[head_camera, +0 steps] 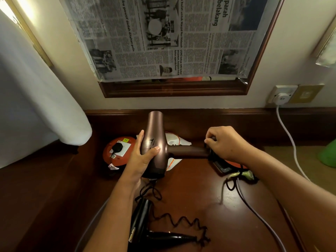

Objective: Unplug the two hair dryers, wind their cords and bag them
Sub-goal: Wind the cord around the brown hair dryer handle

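Observation:
A bronze hair dryer is held above the wooden desk, barrel pointing away from me. My left hand grips its barrel. My right hand pinches something dark at the end of its handle, apparently the cord, which trails down right as a grey cable. A black hair dryer lies on the desk near me with its coiled black cord stretched beside it. A white bag with orange trim lies under the bronze dryer.
An orange extension reel with a black plug in its socket sits at the left. A white plug sits in the wall socket at the right, white cable hanging. A white cloth-covered board stands left. A newspaper-covered mirror hangs on the wall.

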`<action>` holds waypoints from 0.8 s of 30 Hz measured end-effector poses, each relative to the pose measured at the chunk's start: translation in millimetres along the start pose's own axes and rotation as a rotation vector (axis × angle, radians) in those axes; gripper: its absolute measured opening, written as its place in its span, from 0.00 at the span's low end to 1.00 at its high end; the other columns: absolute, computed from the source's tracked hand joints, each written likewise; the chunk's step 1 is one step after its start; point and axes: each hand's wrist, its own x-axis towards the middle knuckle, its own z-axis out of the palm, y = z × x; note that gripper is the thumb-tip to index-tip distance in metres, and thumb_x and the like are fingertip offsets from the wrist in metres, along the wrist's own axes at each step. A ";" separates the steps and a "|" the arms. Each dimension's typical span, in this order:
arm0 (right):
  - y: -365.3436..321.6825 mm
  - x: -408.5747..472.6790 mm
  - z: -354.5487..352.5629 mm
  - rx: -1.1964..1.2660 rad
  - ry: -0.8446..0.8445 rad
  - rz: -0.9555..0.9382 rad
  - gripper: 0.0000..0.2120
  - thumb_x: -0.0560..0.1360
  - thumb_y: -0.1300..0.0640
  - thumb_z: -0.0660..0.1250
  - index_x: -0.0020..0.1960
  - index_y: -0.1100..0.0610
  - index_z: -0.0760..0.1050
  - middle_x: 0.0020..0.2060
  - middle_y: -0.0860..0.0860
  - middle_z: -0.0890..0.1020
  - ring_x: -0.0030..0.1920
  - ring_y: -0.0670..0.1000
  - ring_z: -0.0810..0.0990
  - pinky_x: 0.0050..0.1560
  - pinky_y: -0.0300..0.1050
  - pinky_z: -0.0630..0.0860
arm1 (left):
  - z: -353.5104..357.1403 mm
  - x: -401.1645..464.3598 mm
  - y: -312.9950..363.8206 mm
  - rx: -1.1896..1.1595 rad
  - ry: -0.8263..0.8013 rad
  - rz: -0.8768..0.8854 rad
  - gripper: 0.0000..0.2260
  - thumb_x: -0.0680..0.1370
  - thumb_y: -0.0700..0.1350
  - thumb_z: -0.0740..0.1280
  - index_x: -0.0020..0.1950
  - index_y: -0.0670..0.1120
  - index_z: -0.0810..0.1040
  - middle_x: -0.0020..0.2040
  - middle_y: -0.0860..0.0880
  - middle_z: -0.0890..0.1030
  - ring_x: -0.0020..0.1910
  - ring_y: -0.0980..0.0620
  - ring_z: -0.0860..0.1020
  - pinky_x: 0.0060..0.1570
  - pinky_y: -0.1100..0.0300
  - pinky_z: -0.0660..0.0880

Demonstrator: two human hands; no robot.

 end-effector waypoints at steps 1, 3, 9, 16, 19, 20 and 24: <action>-1.0 -2.5 0.5 0.024 0.017 0.010 0.06 0.78 0.56 0.63 0.42 0.53 0.76 0.38 0.49 0.79 0.37 0.47 0.77 0.33 0.38 0.71 | 2.1 -0.4 1.7 0.000 0.005 0.002 0.36 0.72 0.47 0.72 0.75 0.61 0.59 0.60 0.59 0.74 0.57 0.54 0.78 0.53 0.59 0.77; -2.3 -9.0 0.7 0.068 0.028 0.032 0.06 0.78 0.56 0.64 0.43 0.54 0.76 0.36 0.48 0.78 0.34 0.45 0.76 0.30 0.35 0.68 | 4.2 -0.3 4.5 0.001 0.023 0.016 0.34 0.73 0.46 0.72 0.75 0.61 0.60 0.58 0.59 0.75 0.55 0.55 0.79 0.48 0.62 0.77; -4.8 -32.9 6.2 0.186 0.144 0.078 0.06 0.78 0.59 0.62 0.46 0.54 0.77 0.34 0.46 0.77 0.30 0.43 0.73 0.26 0.31 0.65 | 10.3 -1.9 5.0 -0.070 0.169 0.054 0.31 0.74 0.42 0.71 0.74 0.58 0.64 0.55 0.58 0.77 0.47 0.58 0.80 0.38 0.68 0.78; -7.6 -56.9 30.5 0.442 0.198 0.148 0.09 0.78 0.64 0.61 0.49 0.51 0.76 0.32 0.48 0.80 0.31 0.46 0.77 0.30 0.36 0.73 | 14.8 -5.0 5.3 -0.099 0.254 0.083 0.31 0.73 0.39 0.71 0.73 0.56 0.66 0.53 0.57 0.77 0.47 0.56 0.81 0.43 0.63 0.79; -9.1 -59.9 39.1 0.715 0.234 0.254 0.09 0.78 0.67 0.60 0.50 0.55 0.74 0.35 0.52 0.82 0.30 0.47 0.81 0.33 0.39 0.78 | 16.2 -5.5 7.0 -0.077 0.285 0.101 0.32 0.73 0.39 0.71 0.74 0.55 0.65 0.51 0.58 0.76 0.46 0.55 0.80 0.42 0.65 0.79; -9.4 -60.8 40.6 0.803 0.228 0.284 0.07 0.78 0.67 0.60 0.49 0.57 0.74 0.36 0.54 0.82 0.31 0.48 0.82 0.34 0.42 0.80 | 17.1 -6.2 8.2 -0.070 0.294 0.106 0.32 0.73 0.39 0.71 0.74 0.55 0.65 0.50 0.58 0.75 0.45 0.56 0.80 0.40 0.67 0.79; -6.1 -67.4 47.3 0.836 0.203 0.316 0.07 0.79 0.58 0.64 0.43 0.58 0.76 0.32 0.55 0.82 0.30 0.53 0.82 0.34 0.47 0.81 | 20.8 -8.9 9.6 -0.082 0.315 0.127 0.32 0.73 0.39 0.72 0.74 0.54 0.65 0.51 0.58 0.75 0.45 0.57 0.80 0.38 0.69 0.78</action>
